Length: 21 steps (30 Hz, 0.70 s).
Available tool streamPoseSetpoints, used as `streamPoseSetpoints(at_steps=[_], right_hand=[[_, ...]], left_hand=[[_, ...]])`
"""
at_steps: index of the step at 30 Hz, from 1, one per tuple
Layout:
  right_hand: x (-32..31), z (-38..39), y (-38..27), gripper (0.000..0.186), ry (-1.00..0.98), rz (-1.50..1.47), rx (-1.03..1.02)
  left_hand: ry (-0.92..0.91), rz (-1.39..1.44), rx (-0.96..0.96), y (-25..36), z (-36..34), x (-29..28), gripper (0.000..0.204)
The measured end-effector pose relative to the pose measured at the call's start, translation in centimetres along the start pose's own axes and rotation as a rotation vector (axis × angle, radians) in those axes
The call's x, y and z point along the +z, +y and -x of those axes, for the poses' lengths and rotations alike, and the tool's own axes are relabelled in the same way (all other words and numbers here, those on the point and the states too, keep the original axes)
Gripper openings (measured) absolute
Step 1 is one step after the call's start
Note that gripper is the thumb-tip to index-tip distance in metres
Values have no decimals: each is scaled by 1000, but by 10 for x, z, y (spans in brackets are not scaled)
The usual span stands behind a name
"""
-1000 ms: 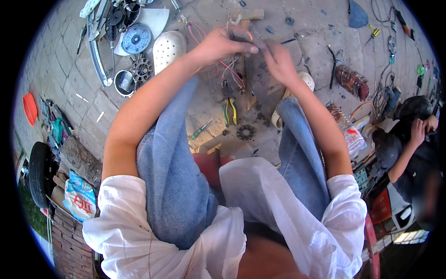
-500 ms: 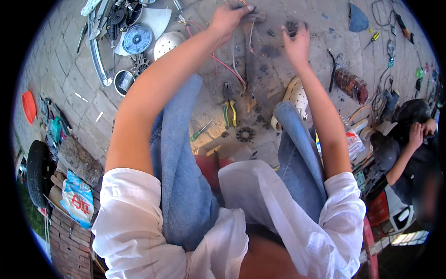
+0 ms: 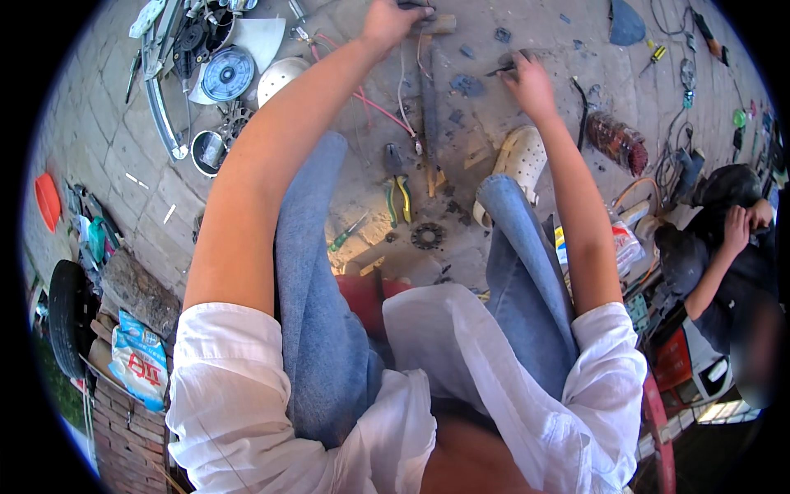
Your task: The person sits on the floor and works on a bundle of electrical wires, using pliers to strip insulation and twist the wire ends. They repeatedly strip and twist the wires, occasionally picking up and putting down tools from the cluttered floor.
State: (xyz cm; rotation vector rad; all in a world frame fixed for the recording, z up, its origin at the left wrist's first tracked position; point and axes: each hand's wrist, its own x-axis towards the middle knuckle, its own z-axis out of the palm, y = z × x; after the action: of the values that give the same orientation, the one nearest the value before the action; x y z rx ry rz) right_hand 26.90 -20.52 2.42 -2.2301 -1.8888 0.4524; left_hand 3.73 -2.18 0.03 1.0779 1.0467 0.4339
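Observation:
My left hand (image 3: 388, 26) is at the top of the view, its fingers pinched on a small dark piece cut off by the frame edge. Right beside those fingertips is the head of a hammer (image 3: 429, 107), which lies on the ground with its wooden handle pointing toward me. My right hand (image 3: 530, 87) is closed on a thin dark piece (image 3: 500, 69) that sticks out to the left of the fingers. Between my feet lie pliers (image 3: 398, 198) with green and yellow handles, a green-handled screwdriver (image 3: 349, 231) and a black ring with holes (image 3: 427, 236).
Red and white wires (image 3: 387, 115) run left of the hammer. Metal parts and a grey disc (image 3: 228, 74) crowd the upper left. A reddish-brown coil (image 3: 617, 145) and a black curved strip (image 3: 583, 115) lie right of my arm. Another person (image 3: 724, 255) sits at the right.
My left hand has shifted slightly up and left in view. My right hand has turned and come a little lower; the dark piece now shows as a thin edge instead of a round outline.

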Motion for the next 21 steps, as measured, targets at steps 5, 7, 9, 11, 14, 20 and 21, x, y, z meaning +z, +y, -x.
streamPoseSetpoints(at_steps=[5, 7, 9, 11, 14, 20, 21], right_hand=[[-6, -6, -2, 35, -92, 92, -67], [-7, -5, -5, 33, -75, 114, -76], [-7, -4, -6, 31, -74, 156, -94], [-7, -4, -6, 30, -87, 216, -125], [-6, -2, -7, 29, -92, 312, -186], [-5, 2, -2, 30, -96, 402, -269], [-4, 3, -1, 30, -95, 411, -267]], left_hand=[[-13, -40, 24, 0, -3, -6, 13], [2, 40, 4, -4, -2, -7, 12], [5, 114, -4, -4, 0, -6, 13], [3, 178, 1, -2, 3, -6, 17], [-11, -130, 40, 5, 9, -8, 26], [-28, -83, -19, 6, 9, -9, 32], [-12, -50, -18, 5, 8, -7, 32]])
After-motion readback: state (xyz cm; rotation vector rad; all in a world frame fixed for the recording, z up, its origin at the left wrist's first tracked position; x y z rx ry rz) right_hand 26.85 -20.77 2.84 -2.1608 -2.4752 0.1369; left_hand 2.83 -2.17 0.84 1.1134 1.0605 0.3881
